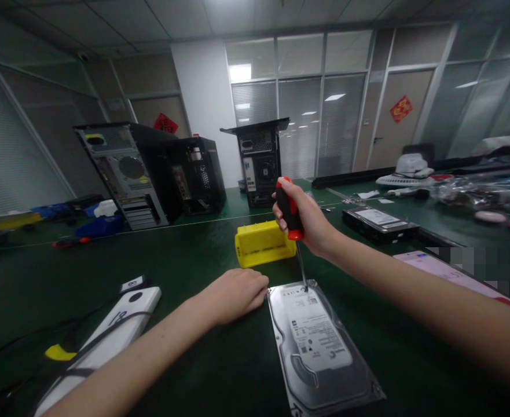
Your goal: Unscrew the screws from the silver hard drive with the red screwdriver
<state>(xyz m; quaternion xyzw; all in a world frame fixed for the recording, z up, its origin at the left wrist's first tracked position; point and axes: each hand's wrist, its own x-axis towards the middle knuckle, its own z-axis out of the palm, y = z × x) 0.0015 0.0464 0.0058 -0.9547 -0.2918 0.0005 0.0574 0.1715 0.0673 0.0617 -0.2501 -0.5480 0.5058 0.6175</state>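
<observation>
A silver hard drive with a white label lies on the green tabletop in front of me. My right hand grips the red and black handle of a screwdriver, thumb on its top. The screwdriver stands nearly upright, its shaft slanting down to the far edge of the drive, close to the corner. My left hand rests on the table with its fingers curled against the drive's far left corner; the fingertips are partly hidden. Just beyond both hands sits a yellow plastic bin.
Black computer cases stand at the back left, another case at the back middle. A second drive lies to the right, near a pink-screened device. At left is a white power strip with black cables. Plastic-wrapped items crowd the far right.
</observation>
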